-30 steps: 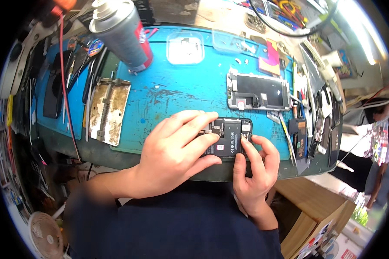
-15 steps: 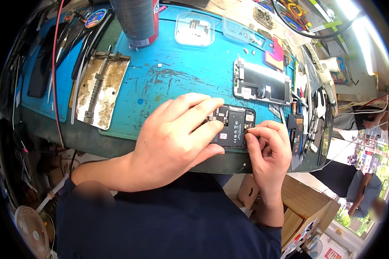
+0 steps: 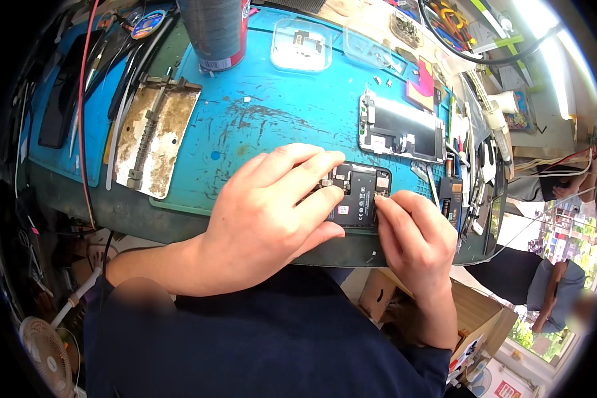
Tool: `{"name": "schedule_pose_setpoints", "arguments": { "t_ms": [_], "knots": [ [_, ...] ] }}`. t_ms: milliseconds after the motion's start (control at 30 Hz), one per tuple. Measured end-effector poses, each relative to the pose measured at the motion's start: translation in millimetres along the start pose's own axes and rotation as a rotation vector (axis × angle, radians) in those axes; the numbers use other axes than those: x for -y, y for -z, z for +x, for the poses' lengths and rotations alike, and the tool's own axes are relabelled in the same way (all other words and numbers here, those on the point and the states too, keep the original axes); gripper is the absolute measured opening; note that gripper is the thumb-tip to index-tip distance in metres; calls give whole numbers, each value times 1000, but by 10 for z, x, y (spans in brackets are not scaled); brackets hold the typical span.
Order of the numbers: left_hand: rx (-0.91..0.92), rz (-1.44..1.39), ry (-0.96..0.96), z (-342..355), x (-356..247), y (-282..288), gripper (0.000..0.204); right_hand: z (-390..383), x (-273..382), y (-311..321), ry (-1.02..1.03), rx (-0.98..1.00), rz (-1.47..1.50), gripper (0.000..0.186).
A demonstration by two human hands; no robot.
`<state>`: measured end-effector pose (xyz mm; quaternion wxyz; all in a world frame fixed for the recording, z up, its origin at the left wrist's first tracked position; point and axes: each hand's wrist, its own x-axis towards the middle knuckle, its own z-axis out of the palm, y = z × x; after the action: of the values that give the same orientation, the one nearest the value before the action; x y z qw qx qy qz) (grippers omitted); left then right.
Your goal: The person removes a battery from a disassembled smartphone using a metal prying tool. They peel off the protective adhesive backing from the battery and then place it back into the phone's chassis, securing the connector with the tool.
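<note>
An opened smartphone [image 3: 363,197] lies on the near part of the blue mat, its black battery and small inner parts exposed. Over its left end is my left hand [image 3: 265,215], fingers stretched toward the far edge and thumb by the near edge, holding it down. That hand hides the phone's left part. At the right end, my right hand [image 3: 418,229] has its thumb and fingertips pinched together against the phone's inner edge. Whatever is between those fingertips is hidden. A detached phone screen [image 3: 404,126] lies face up just beyond the phone.
A large dark cup [image 3: 214,33] stands at the far left of the blue mat [image 3: 278,119]. Beside it are a clear tray of small parts [image 3: 301,45] and a stained metal holder [image 3: 156,136]. Tools and a small black box [image 3: 450,198] crowd the right side.
My right hand has turned, its fingertips shifting slightly up and left along the phone's right end, knuckles moving right. My left hand and the phone stay in place.
</note>
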<state>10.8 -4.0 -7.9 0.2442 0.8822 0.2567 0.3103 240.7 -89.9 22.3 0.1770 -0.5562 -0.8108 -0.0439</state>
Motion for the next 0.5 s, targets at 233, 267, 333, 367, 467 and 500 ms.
{"name": "schedule_pose_setpoints", "arguments": {
  "t_ms": [233,267,333,367,467,500],
  "knots": [
    [35,2,-12,26,0,11,44,-103,-31,-65,-141,-86,192,29],
    [44,-3,-13,28,0,18,45,-117,-25,-81,-159,-101,210,31],
    [63,0,-19,39,5,42,47,-140,-40,-104,-144,-125,225,35],
    [72,1,-23,46,2,55,48,-159,-28,-93,-161,-88,241,35],
    [90,-33,-10,51,13,81,50,-200,-41,-145,-161,-111,254,37],
    [90,-49,1,49,22,95,50,-203,-44,-149,-163,-106,259,37]
  ]
}}
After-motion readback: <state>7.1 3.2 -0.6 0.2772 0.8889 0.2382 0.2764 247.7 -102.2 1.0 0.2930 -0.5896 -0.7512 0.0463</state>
